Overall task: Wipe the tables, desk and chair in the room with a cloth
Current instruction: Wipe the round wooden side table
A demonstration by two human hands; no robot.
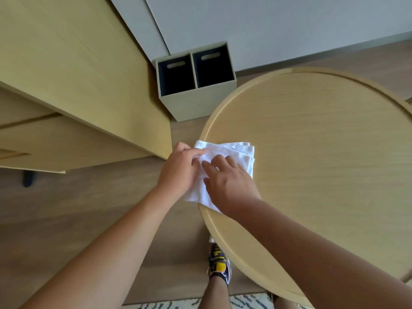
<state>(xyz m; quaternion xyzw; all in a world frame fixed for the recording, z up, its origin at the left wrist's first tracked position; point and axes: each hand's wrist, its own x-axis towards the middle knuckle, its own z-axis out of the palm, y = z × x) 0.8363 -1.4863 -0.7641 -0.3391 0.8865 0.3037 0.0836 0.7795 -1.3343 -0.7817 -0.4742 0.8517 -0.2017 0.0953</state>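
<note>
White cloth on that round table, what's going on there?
A person is at the round light-wood table with a folded white cloth that lies over its left edge. The left hand pinches the cloth's edge, while the right hand rests flat on top, pressing it down. A beige two-compartment bin stands on the floor beside the table.

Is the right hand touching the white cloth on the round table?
Touching. The head view shows the right hand lying flat on the white cloth, fingers spread over it, at the left edge of the round table.
</note>
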